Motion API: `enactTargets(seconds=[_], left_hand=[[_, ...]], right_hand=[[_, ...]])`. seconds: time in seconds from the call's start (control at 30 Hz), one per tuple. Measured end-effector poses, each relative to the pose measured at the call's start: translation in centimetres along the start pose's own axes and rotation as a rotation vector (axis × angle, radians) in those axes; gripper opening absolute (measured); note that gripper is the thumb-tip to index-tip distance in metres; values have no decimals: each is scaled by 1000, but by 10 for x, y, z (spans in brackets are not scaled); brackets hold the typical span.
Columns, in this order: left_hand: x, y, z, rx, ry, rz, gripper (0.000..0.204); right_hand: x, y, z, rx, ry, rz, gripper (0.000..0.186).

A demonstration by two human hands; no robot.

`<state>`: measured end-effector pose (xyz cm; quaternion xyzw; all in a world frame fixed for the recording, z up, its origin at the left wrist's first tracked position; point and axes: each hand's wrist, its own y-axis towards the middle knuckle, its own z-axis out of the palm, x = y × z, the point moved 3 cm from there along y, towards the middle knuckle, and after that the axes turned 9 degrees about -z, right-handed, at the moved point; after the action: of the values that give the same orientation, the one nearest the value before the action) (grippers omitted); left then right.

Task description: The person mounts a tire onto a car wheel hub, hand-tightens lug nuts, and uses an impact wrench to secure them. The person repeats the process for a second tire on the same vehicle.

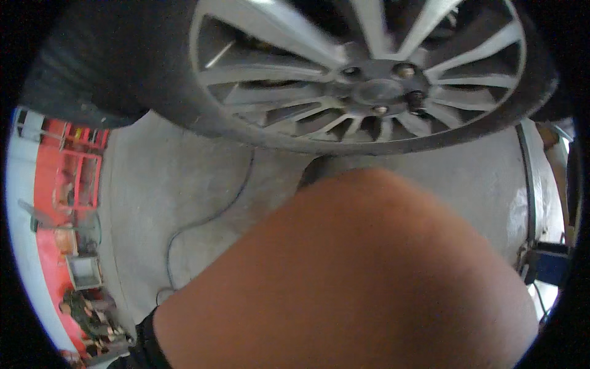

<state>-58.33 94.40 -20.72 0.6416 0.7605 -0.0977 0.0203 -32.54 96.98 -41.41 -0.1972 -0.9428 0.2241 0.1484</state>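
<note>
A car wheel (380,92) with a silver multi-spoke alloy rim and a black tyre fills the upper middle of the head view. Around its hub are bolt seats; a dark, stubby piece (417,100) sits at one on the right, too small to name. Very close to the camera, a bare bent limb (350,264) of mine covers the lower middle, its peak just below the tyre. Whether it is an arm or a leg is hard to tell. Neither my left hand nor my right hand shows. A dark shape (313,171) is partly hidden behind the limb.
A thin dark hose (212,216) curves over the grey concrete floor (141,184). Along the left stand a red rack (80,178), a grey bin (84,272) and what looks like a person (80,310). A dark blue box (549,265) is at the right edge.
</note>
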Motion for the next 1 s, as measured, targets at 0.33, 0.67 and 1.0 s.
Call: enactTargets(seconds=[0.33,0.67,1.0], left_hand=[[72,-14,18,3,-101,-185,25],[213,-116,195,9,-409,-874,45],[201,-149,165,-325,-1651,-1016,31]], right_hand=[[83,0,-29,-747,282,-496,21],[317,-22,-66,-822,242,-601,55],[325,-3,-53,-668,793,-521,46]])
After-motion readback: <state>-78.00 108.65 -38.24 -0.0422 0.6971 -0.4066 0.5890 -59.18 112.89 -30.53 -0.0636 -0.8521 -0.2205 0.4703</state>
